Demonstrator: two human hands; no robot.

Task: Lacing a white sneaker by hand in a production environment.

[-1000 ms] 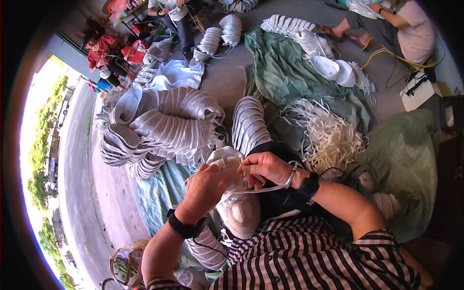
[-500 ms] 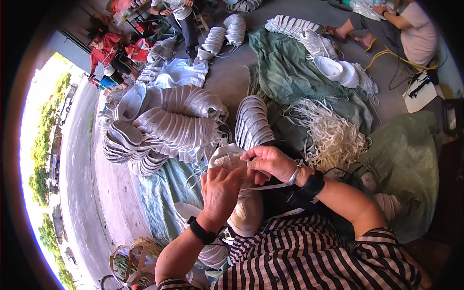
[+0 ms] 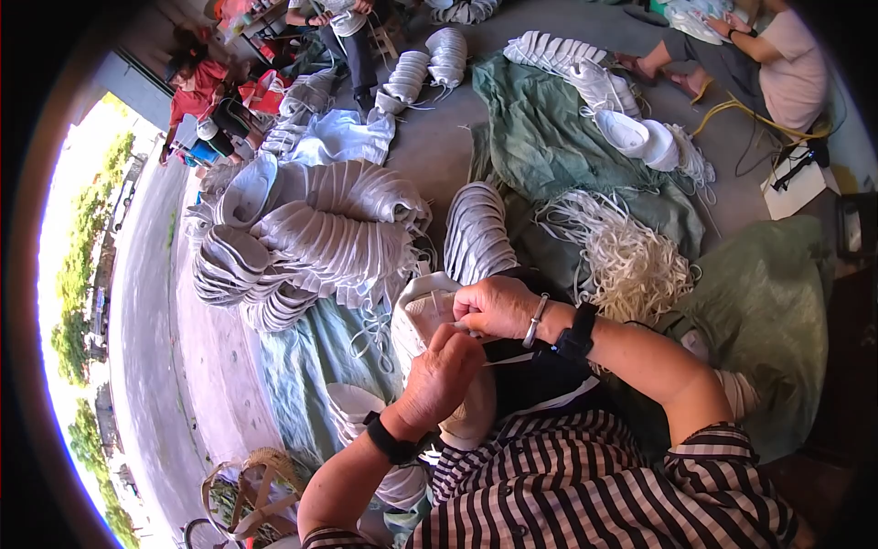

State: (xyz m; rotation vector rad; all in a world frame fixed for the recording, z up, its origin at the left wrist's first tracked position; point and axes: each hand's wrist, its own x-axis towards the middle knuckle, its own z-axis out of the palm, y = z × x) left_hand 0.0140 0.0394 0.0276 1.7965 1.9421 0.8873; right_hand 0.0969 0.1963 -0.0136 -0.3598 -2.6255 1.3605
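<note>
A pale beige-white shoe upper (image 3: 413, 306) rests in front of me, toe end toward my body, partly covered by both hands. My left hand (image 3: 444, 371) is closed over its lacing area, fingers curled in a pinch. From the right, my right hand (image 3: 498, 306) meets it with thumb and fingers pinched together. A small bit of white shoelace shows between the fingertips; the exact grip of each hand is partly hidden. A length of white lace (image 3: 576, 395) trails across my dark lap to the right.
Stacks of nested white shoe uppers (image 3: 334, 233) lie ahead to the left, another stack (image 3: 477, 233) straight ahead. A heap of loose laces (image 3: 631, 261) spreads at the right beside green sheeting (image 3: 759, 320). A woven basket (image 3: 261, 485) stands lower left. Other people sit or stand farther back.
My left hand has turned and curled its fingers, moving slightly right to meet the right hand. The right hand's fingers have closed inward, and the lace stretched below them is less visible.
</note>
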